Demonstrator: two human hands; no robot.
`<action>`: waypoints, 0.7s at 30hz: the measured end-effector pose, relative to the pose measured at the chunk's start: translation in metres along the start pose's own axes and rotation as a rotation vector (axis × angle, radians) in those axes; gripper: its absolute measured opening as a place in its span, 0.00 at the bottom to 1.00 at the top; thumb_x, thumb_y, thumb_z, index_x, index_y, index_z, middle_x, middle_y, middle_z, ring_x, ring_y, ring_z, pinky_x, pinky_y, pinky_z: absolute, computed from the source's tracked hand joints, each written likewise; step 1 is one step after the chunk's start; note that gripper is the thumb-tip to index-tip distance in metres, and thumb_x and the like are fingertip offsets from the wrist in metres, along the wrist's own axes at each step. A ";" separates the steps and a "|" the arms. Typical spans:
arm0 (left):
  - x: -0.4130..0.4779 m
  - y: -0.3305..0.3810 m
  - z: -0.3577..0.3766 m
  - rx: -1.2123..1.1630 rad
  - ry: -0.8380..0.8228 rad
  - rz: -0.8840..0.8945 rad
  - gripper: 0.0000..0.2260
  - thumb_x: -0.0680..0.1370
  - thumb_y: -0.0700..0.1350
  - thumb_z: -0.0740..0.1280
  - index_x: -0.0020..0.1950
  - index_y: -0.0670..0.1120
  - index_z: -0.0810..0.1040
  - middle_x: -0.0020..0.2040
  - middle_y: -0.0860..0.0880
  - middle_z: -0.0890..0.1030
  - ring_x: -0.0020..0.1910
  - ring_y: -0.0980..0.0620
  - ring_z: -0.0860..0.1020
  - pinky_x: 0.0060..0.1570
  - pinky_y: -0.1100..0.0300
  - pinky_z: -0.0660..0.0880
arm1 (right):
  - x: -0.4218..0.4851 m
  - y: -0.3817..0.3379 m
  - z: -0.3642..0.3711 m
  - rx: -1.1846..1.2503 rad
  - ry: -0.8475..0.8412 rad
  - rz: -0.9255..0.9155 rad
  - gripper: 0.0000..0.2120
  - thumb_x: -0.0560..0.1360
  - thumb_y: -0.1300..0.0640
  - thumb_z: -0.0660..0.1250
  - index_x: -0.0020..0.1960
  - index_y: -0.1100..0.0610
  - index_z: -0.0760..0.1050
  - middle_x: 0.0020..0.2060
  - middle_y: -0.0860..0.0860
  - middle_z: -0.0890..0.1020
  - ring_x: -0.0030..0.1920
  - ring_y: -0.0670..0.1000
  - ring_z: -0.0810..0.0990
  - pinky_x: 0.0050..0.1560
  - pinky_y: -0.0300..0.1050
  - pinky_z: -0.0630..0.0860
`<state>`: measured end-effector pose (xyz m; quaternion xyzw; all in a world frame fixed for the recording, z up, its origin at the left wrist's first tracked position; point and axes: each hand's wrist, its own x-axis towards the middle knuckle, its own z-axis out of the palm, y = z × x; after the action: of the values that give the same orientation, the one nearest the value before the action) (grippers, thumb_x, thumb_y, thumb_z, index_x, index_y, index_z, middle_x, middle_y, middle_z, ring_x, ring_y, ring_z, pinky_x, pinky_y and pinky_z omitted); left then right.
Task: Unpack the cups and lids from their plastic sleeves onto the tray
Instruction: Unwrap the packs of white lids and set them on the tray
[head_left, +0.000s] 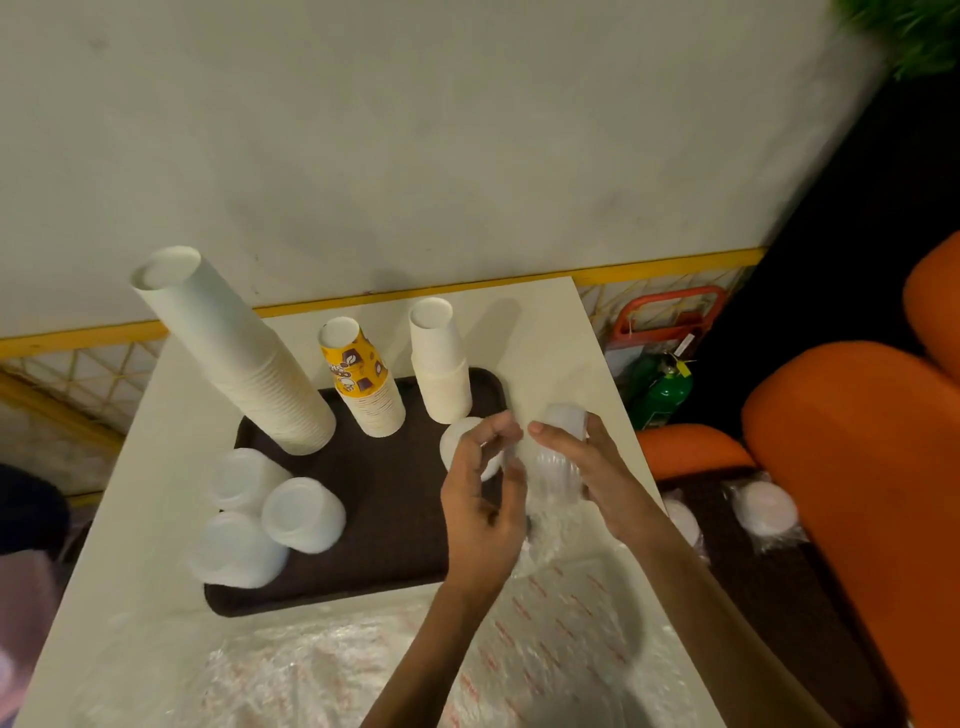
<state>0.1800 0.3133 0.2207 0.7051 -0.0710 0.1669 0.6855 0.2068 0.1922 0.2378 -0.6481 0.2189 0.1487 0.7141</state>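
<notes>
Now right hand (597, 467) wraps a sleeved lid stack (558, 457) over the brown tray (384, 519) right edge; left hand (483, 519) curls fingers at its plastic, pinch unclear, blurred. Cup stacks (234, 353) and bare lid stacks (304, 514) stand on tray.

Tray (374, 519) on the table (156, 519). Along the tray's rear: tall cup stack (234, 353) at left, middle cup stack (363, 379), right cup stack (441, 364). Front left of tray: three lid stacks (304, 514). Right of tray: single lid stack (462, 441). Over its right edge, the left hand (483, 519) and right hand (587, 467) hold a sleeved lid stack (558, 457). Before the tray: empty sleeves (363, 670).
</notes>
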 end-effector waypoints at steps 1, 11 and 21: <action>-0.003 0.000 -0.001 0.013 -0.016 -0.004 0.13 0.76 0.43 0.61 0.60 0.46 0.73 0.53 0.56 0.80 0.55 0.52 0.80 0.55 0.63 0.76 | -0.003 -0.002 0.000 0.010 -0.009 -0.002 0.35 0.69 0.47 0.71 0.71 0.49 0.60 0.63 0.49 0.70 0.58 0.50 0.71 0.41 0.39 0.70; -0.018 0.010 -0.011 0.063 -0.100 -0.246 0.14 0.72 0.50 0.68 0.54 0.47 0.78 0.44 0.58 0.81 0.40 0.55 0.80 0.36 0.67 0.76 | -0.020 -0.008 -0.001 -0.048 -0.093 0.067 0.29 0.68 0.40 0.68 0.64 0.48 0.65 0.55 0.51 0.76 0.52 0.51 0.77 0.43 0.44 0.76; -0.015 0.005 -0.013 0.015 -0.179 -0.323 0.23 0.68 0.59 0.71 0.57 0.47 0.79 0.52 0.46 0.83 0.48 0.41 0.82 0.51 0.40 0.79 | -0.031 -0.013 -0.002 -0.121 -0.151 0.104 0.33 0.68 0.35 0.64 0.68 0.50 0.64 0.57 0.53 0.76 0.57 0.55 0.77 0.58 0.55 0.76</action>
<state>0.1625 0.3235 0.2207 0.7245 -0.0165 -0.0084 0.6890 0.1862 0.1907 0.2646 -0.6647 0.1886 0.2466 0.6796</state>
